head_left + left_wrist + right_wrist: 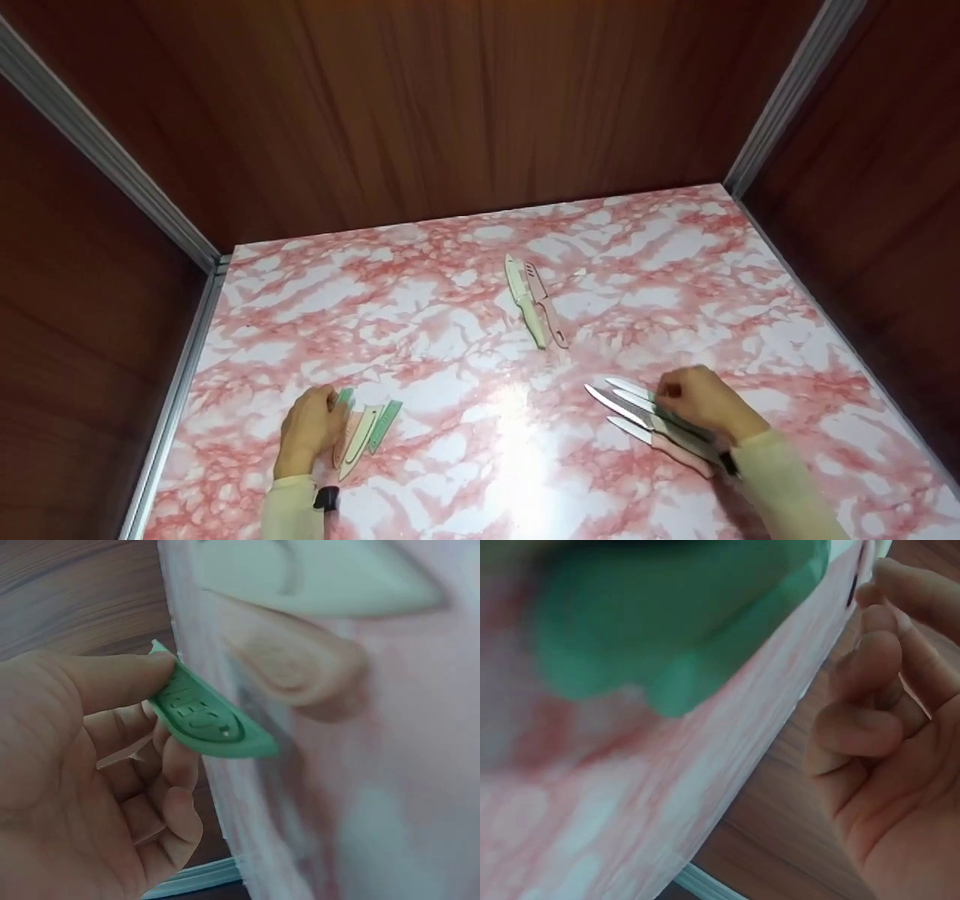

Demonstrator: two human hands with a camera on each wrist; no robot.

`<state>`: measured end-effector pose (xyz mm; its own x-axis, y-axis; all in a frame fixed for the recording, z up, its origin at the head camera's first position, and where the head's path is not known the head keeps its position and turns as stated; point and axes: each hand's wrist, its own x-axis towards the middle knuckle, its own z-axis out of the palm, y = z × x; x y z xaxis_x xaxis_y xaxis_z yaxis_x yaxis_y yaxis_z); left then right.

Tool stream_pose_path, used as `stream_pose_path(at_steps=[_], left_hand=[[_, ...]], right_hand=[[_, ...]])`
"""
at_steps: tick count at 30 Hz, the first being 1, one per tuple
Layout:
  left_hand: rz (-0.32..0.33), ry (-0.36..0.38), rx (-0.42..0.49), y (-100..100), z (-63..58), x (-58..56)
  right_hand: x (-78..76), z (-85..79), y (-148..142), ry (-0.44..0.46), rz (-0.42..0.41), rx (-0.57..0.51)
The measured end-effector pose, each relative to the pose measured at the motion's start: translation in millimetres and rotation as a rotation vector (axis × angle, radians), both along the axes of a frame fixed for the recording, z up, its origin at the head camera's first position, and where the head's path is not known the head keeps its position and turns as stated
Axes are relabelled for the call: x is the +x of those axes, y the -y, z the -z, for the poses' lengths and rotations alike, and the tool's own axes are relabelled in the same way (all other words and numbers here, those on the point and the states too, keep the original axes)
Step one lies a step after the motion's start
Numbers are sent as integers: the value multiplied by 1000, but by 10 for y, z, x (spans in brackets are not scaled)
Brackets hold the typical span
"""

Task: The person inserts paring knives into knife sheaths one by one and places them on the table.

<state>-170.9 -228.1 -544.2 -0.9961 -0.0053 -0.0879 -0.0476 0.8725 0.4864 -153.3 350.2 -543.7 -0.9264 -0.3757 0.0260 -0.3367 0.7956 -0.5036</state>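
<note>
My left hand (309,424) pinches a small green knife sheath (206,716) between thumb and fingers. Beside it on the table lie a pink sheath (289,664), a cream sheath (360,439) and another green sheath (386,427). At the right, my right hand (701,405) hovers over several bare knives with their blades pointing left, its fingers loosely curled and nothing visible between them. Below it are a large knife (619,405) and a small one with a pink handle (679,456). A green handle (667,630) fills the upper left of the right wrist view.
A pale green knife (529,307) and a pink knife (546,300) with slots at its tip lie side by side farther back. The red-and-white marbled table (420,300) meets brown wood panels (450,112) with metal corner strips on three sides.
</note>
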Motion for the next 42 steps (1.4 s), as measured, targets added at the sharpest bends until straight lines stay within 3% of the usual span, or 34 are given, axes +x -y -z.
stream_pose_path(at_steps=[4,12,21,30,37,42], left_hand=[[20,-20,15,-65,-77,-30],[78,-17,60,-190,-118,-53],[107,-44,66,-283,-230,-49],[158,-78,79,-458,-331,-53],[252,-82,157,-609,-374,-38],[333,-78,211,-724,-415,-45]], right_hand=[[96,-12,-21,24,-2,14],[132,-72,-38,91,3,75],[174,-89,-82,176,72,173],[218,-54,-75,157,82,228],[222,-55,-71,218,96,230],[229,-80,-112,210,58,191]])
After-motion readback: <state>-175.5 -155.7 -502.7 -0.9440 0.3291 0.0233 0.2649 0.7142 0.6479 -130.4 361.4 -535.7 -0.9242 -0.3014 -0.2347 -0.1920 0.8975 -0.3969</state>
